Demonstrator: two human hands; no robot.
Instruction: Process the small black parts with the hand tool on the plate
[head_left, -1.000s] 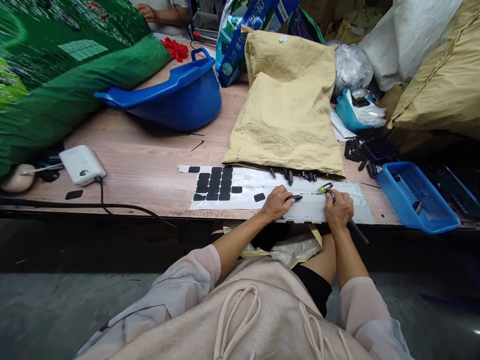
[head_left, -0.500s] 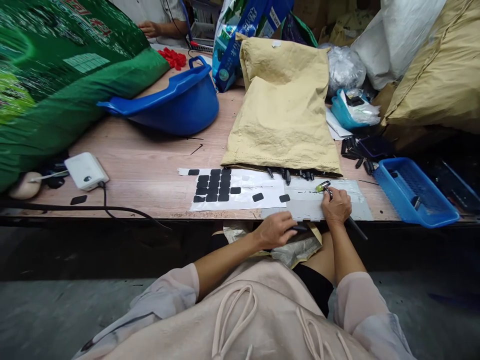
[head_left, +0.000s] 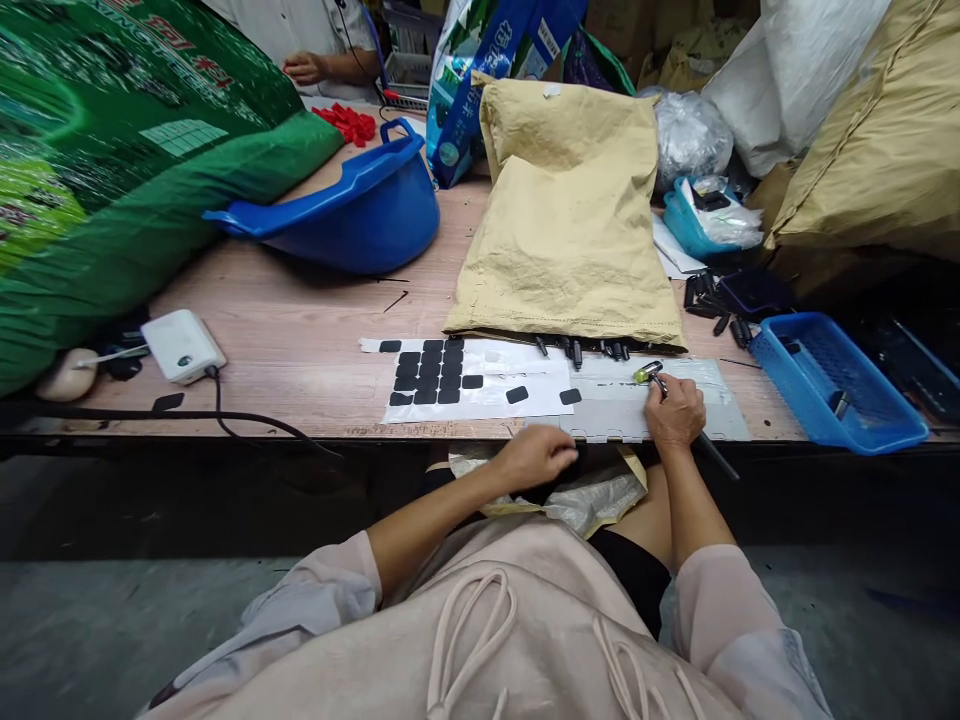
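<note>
My left hand (head_left: 534,460) is over my lap, just below the table's front edge, with its fingers curled in. Whatever it may hold is hidden against the dark background. My right hand (head_left: 676,412) rests at the table edge, wrapped round the dark handle of a small hammer (head_left: 718,457). The hammer's shiny head has a yellow-green end and lies over a grey board (head_left: 611,415). Left of the board is a white sheet (head_left: 495,400) bearing rows of black rounded stickers (head_left: 427,372). Below my hands, an open paper bag (head_left: 592,500) lies on my lap.
A large tan paper sack (head_left: 574,220) stands behind the sheet, with small black parts (head_left: 576,353) along its base. A blue basket (head_left: 832,385) is at right. A blue basin (head_left: 360,220), a white box with a cable (head_left: 182,345) and a green sack (head_left: 150,180) are left. Another person's hand (head_left: 306,68) shows behind.
My left hand has moved slightly left, and the black piece that stuck out from its fingers no longer shows. My right hand keeps the hammer in nearly the same place.
</note>
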